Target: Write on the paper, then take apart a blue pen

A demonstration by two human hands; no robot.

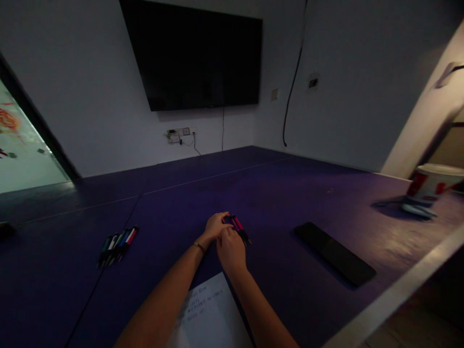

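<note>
A few pens [238, 225], at least one of them pink, lie side by side on the purple tabletop just beyond my hands. My left hand [215, 225] curls around their far end, its fingers bent and touching them. Close against it, my right hand [232, 246] has its fingers folded in at the near side of the same pens. Both hands partly cover them, so how many there are is hidden. A sheet of paper with handwriting [213, 321] lies beneath my forearms.
Several pens with coloured barrels [118, 245] lie in a row to the left. On the right are a black phone-like slab [335, 253] and a paper cup [433, 183] near the table edge [406, 278]. A wall-mounted screen [203, 58] hangs behind the purple table [253, 179].
</note>
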